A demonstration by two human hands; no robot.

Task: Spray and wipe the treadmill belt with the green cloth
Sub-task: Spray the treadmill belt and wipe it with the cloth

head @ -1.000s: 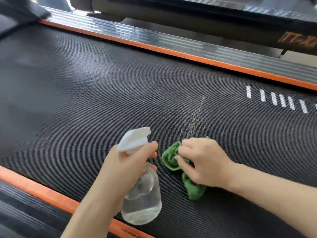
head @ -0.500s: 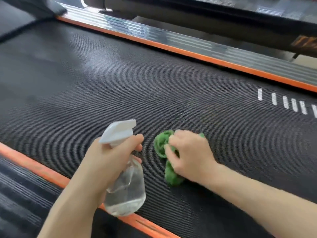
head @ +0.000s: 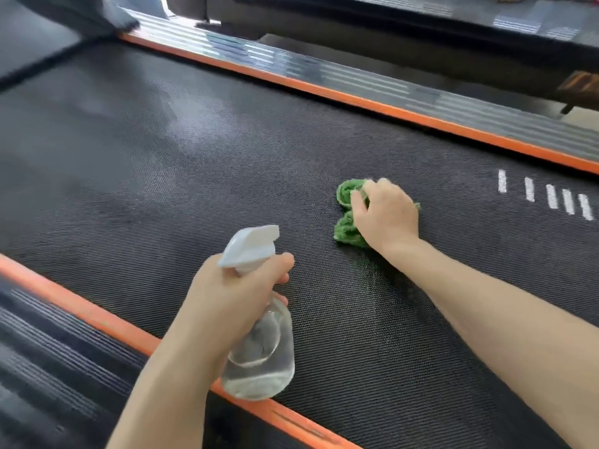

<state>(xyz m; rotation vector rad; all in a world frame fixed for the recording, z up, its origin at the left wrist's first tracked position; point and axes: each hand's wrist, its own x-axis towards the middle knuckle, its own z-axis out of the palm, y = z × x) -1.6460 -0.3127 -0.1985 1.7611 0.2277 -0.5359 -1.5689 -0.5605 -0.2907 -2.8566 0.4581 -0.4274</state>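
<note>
Right hand (head: 385, 215) presses bunched green cloth (head: 348, 222) onto treadmill belt (head: 194, 176); left hand (head: 233, 293) grips spray bottle (head: 259, 351).

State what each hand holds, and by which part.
Left hand grips the spray bottle at its neck; right hand presses the bunched green cloth from above.

two hands (head: 385, 215), one cloth (head: 348, 231), one bottle (head: 259, 348)

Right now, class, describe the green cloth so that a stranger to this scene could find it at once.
Start from the wide black treadmill belt between two orange side strips. Past its middle, toward the white dashes, the right hand presses down on the green cloth. It is crumpled and the only green thing here, unlike the clear spray bottle in the left hand.
</note>
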